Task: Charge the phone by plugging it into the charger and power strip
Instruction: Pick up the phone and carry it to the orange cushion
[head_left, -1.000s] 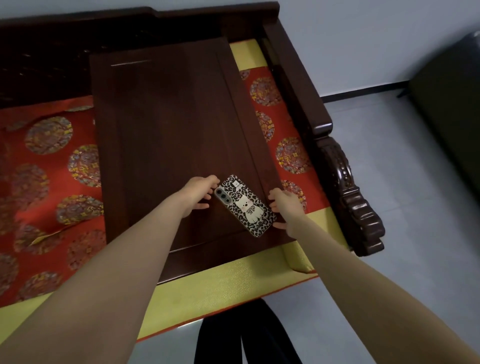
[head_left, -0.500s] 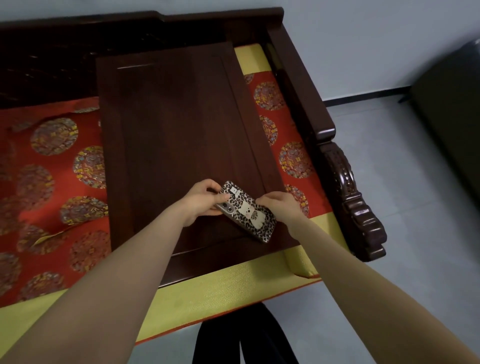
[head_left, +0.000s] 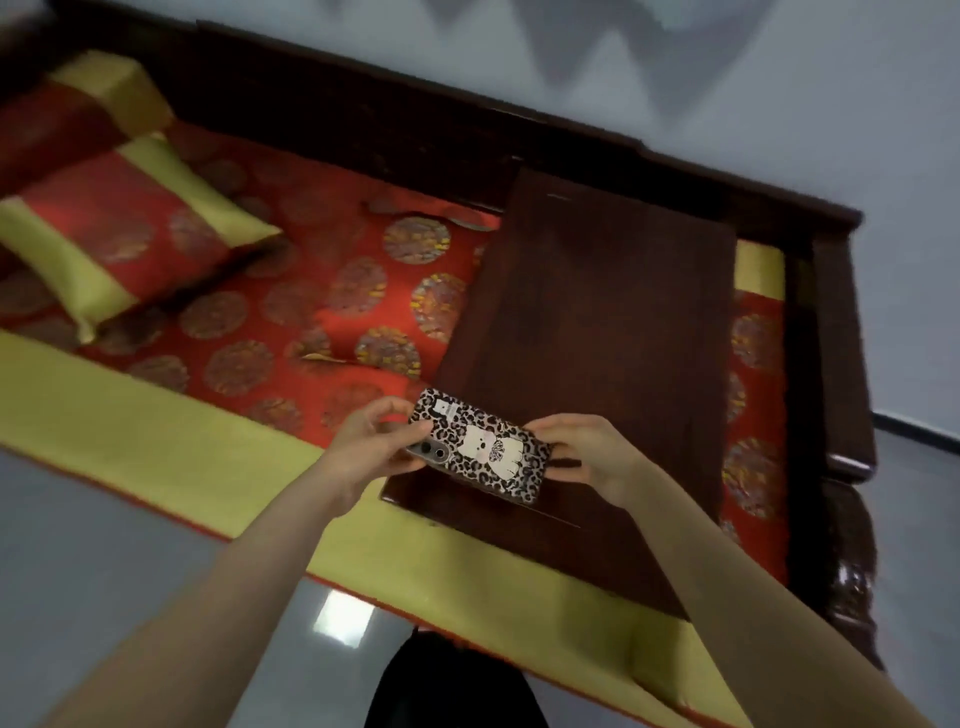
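Observation:
The phone (head_left: 480, 446) has a leopard-print case with a white animal figure, and its back faces up. It is lifted just above the near corner of the dark wooden low table (head_left: 613, 322). My left hand (head_left: 371, 441) grips its camera end. My right hand (head_left: 584, 457) grips the other end. No charger, cable or power strip is in view.
The low table rests on a red and gold cushion (head_left: 322, 306) of a dark carved wooden bench (head_left: 841, 364). A red and yellow pillow (head_left: 119, 244) lies at the left. Grey floor (head_left: 93, 561) runs along the bench's front, and a pale wall stands behind.
Both hands closed on the phone and lifted it off the table toward its near left corner. The camera swung left, bringing the pillow and more of the bench into view.

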